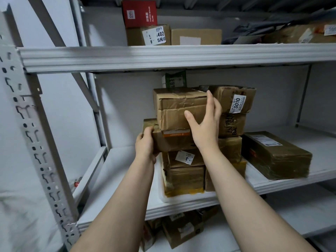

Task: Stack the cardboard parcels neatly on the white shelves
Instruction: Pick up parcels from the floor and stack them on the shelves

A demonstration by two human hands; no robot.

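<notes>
Several taped cardboard parcels are piled on the middle white shelf (127, 202). The top left parcel (178, 106) sits tilted on a wider parcel (171, 140). My left hand (145, 144) grips the wider parcel's left front corner, fingers curled round it. My right hand (205, 124) lies with straight fingers against the right side of the top parcel, thumb across its front. Beside it stands a second pile, topped by a parcel with a 3010 label (234, 99). Lower parcels (185, 175) carry both piles.
A flat taped parcel (276, 155) lies on the shelf's right part. The shelf above (163, 55) holds a red box (139, 13) and brown boxes (196, 36). More parcels (181, 230) lie on the shelf below. A perforated upright (27, 124) stands at left.
</notes>
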